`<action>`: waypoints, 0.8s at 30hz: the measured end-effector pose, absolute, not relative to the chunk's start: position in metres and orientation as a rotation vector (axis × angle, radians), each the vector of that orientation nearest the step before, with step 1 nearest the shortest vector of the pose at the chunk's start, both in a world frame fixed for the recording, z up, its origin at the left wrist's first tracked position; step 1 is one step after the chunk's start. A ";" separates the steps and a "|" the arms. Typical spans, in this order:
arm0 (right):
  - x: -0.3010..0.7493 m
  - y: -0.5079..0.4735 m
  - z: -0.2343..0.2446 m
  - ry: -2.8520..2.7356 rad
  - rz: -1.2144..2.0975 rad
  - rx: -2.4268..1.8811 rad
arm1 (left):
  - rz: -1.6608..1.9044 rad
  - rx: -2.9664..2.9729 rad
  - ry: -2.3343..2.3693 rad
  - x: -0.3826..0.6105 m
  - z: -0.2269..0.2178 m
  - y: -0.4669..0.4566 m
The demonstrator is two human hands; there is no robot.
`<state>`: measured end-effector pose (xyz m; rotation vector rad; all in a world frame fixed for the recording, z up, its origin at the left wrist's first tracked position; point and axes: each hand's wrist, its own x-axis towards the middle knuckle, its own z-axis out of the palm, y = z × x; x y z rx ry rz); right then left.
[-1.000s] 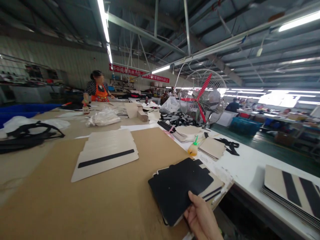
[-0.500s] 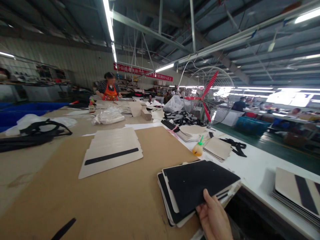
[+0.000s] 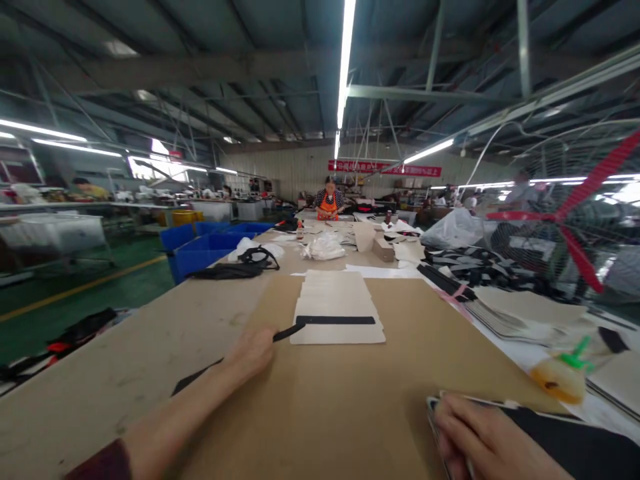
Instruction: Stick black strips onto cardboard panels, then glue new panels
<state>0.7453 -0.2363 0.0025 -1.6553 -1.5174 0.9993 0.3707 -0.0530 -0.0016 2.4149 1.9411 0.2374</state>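
Note:
My left hand [image 3: 254, 352] reaches forward over the brown cardboard sheet [image 3: 345, 387] and pinches the end of a long black strip [image 3: 287, 331]. The strip's far end lies toward a stack of beige panels [image 3: 336, 307] with a black band across the top one. My right hand [image 3: 487, 440] rests at the lower right, fingers pressed on the edge of a stack of black panels [image 3: 570, 447]. An orange glue bottle with a green cap [image 3: 563, 375] stands just beyond that stack.
A red-bladed fan [image 3: 565, 227] stands at the right. Black straps [image 3: 465, 263] and more beige panels [image 3: 525, 310] lie along the right side. Blue bins [image 3: 200, 250] sit at the left. A person in an orange apron [image 3: 329, 200] works at the table's far end.
The view has swung left along the table. My left hand has come into view and taken hold of the black strip. My right hand has lowered the black panel onto its stack.

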 end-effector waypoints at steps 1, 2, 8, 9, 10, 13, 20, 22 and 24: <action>0.738 -0.205 0.003 -1.674 0.918 -1.637 | 0.235 2.411 1.954 0.379 -0.005 -0.044; 0.730 -0.174 0.002 -1.735 0.820 -1.663 | 0.235 2.407 1.968 0.387 -0.010 -0.038; 0.694 -0.052 -0.027 -1.959 0.375 -1.971 | 0.197 2.457 1.988 0.416 -0.035 -0.033; 0.691 -0.049 -0.033 -1.984 0.358 -1.983 | 0.190 2.471 1.977 0.418 -0.038 -0.034; 0.689 -0.050 -0.037 -2.009 0.343 -1.990 | 0.183 2.483 1.969 0.418 -0.039 -0.036; 0.687 -0.072 -0.044 -2.064 0.325 -1.983 | 0.160 2.500 1.941 0.416 -0.040 -0.047; 0.686 -0.178 -0.057 -2.027 0.460 -1.785 | 0.119 2.500 1.810 0.374 -0.036 -0.137; 0.684 -0.212 -0.073 -1.977 0.530 -1.726 | 0.091 2.461 1.797 0.355 -0.036 -0.176; 0.685 -0.243 -0.095 -1.970 0.602 -1.691 | 0.072 2.389 1.799 0.336 -0.037 -0.218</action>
